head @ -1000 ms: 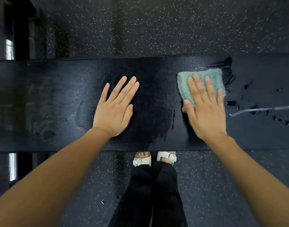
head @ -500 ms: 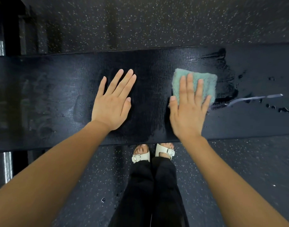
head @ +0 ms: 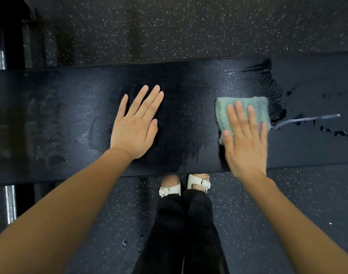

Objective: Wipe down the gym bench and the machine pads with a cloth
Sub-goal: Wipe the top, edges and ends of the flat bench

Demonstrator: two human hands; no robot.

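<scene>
We look down on a long black padded gym bench (head: pixel 70 115). It runs from left to right across our view, over a dark speckled rubber floor (head: pixel 169 26).

The person's right hand (head: pixel 246 143) lies flat on a small, square, pale green fluffy cloth (head: pixel 259 106). The fingers (head: pixel 239 113) are straight and a little spread. They press the cloth down on the bench and do not curl round it. The cloth sits on the right part of the bench, near its middle line, and sticks out past the fingertips and on both sides.

The left hand (head: pixel 136 127) lies flat on the bare bench, well apart from the cloth. Its fingers are straight and close together, and it holds nothing. We think it is there to lean on.

Just to the right of the cloth we see a thin pale wet streak and some dark drops (head: pixel 307 119) — this part looks like it is not wiped yet. So the next wipe most likely goes to the right, along the length of the bench. The right hand is the near one for that — the streak starts right by its little finger.

White sandals with buckles (head: pixel 170 189) poke out under the near edge of the bench.
</scene>
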